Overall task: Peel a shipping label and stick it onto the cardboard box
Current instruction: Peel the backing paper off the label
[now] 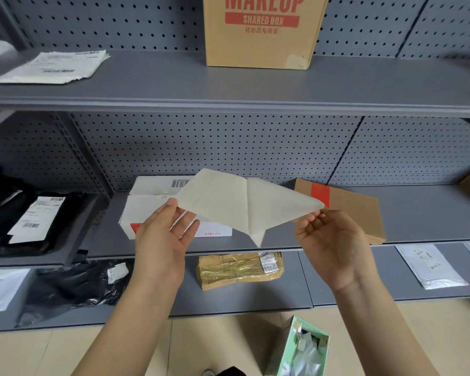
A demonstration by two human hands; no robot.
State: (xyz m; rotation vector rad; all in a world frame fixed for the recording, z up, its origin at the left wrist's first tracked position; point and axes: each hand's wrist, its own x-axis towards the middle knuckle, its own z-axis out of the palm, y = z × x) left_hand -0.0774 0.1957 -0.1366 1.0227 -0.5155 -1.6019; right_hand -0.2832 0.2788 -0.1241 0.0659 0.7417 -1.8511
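A cream-white label sheet (pixel 239 203) with a centre fold is stretched in the air between my hands, its blank side toward me. My left hand (pixel 163 234) pinches its left corner, palm up with the other fingers spread. My right hand (pixel 334 245) pinches its right corner with curled fingers. A cardboard box (pixel 261 47) printed "MAKEUP SHARED BOX" in red stands on the upper shelf above. A stack of label sheets (pixel 52 67) lies on that shelf at the left. Whether the label is separated from its backing is not visible.
Behind the sheet on the middle shelf lie a white box (pixel 147 210) and a flat cardboard piece (pixel 356 210). A taped brown parcel (pixel 239 270) sits on the lowest shelf, black bags (pixel 73 289) to the left, a silver mailer (pixel 432 267) right. A green carton (pixel 304 348) stands on the floor.
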